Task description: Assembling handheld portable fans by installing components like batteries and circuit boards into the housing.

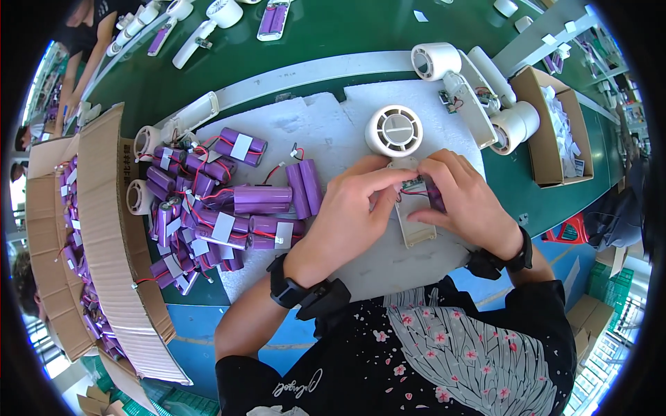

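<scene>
A white handheld fan [394,132] lies in front of me, its round grille head pointing away and its open handle shell [418,232] toward me. Inside the shell, close to the head, is a small green circuit board [415,184]. My left hand [357,208] is closed at the board's left side, thumb and forefinger pinched together; what sits between their tips is hidden. My right hand [463,202] grips a purple battery pack [435,195] over the shell's right side, its fingertips near the board. Red and dark wires [414,193] run between the pack and the board area.
Left of the fan is a heap of purple battery packs [262,199] on a white foam sheet [298,125]. A cardboard box [104,229] of more packs stands far left. Other fan parts [479,104] lie back right, beside a box [555,132] of white pieces. Another person [87,41] works back left.
</scene>
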The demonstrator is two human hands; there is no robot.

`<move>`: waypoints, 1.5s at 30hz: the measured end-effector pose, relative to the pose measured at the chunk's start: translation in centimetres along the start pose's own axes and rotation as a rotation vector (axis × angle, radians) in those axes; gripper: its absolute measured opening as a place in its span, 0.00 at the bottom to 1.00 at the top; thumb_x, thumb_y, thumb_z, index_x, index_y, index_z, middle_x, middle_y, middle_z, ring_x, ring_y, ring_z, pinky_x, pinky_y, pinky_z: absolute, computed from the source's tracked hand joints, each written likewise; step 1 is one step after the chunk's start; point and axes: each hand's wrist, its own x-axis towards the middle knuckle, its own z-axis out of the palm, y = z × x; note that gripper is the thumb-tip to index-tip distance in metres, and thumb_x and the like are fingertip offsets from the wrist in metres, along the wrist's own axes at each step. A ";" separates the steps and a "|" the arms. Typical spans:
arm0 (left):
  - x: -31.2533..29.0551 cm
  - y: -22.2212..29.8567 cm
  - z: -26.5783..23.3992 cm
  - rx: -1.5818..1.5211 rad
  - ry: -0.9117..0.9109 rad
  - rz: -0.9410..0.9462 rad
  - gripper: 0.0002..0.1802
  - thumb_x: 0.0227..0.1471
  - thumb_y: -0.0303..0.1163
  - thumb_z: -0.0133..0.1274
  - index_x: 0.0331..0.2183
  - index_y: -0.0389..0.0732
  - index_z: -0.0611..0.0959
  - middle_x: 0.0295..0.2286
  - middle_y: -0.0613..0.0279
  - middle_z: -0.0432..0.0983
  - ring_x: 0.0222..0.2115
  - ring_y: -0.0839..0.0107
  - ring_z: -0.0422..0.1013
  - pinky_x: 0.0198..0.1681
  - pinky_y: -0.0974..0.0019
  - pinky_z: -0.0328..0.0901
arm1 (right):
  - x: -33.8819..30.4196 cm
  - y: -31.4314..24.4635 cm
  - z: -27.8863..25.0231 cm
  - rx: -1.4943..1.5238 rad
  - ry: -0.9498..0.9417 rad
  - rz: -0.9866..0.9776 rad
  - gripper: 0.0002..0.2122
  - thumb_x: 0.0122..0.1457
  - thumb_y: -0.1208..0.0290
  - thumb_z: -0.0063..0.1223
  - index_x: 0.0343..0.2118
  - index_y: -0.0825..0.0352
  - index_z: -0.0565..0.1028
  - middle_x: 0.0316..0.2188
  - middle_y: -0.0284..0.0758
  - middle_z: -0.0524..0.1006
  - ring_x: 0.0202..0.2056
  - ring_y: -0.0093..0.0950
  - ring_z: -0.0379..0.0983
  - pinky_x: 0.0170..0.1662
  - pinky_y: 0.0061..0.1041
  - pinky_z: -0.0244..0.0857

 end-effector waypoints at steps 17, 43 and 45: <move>-0.1 -0.5 1.6 -0.092 0.128 -0.063 0.18 0.42 0.17 0.55 0.39 0.40 0.85 0.35 0.58 0.77 0.24 0.75 0.71 0.28 0.73 0.66 | -3.5 2.0 -3.2 -0.015 -0.041 -0.086 0.08 0.44 0.82 0.63 0.28 0.74 0.77 0.40 0.42 0.77 0.34 0.35 0.76 0.36 0.28 0.72; -0.1 -0.8 1.6 -0.129 0.127 -0.043 0.19 0.43 0.15 0.54 0.40 0.38 0.83 0.37 0.58 0.78 0.24 0.76 0.73 0.28 0.74 0.66 | -2.5 2.5 -3.3 -0.027 -0.081 -0.111 0.06 0.45 0.79 0.64 0.26 0.73 0.78 0.36 0.41 0.81 0.30 0.35 0.76 0.33 0.30 0.72; -0.1 -0.7 1.6 -0.132 0.124 -0.052 0.19 0.43 0.16 0.54 0.40 0.38 0.83 0.37 0.58 0.78 0.25 0.76 0.73 0.29 0.74 0.67 | -2.6 2.3 -3.3 -0.074 -0.086 -0.145 0.06 0.45 0.79 0.63 0.26 0.73 0.77 0.36 0.40 0.80 0.31 0.34 0.76 0.33 0.30 0.72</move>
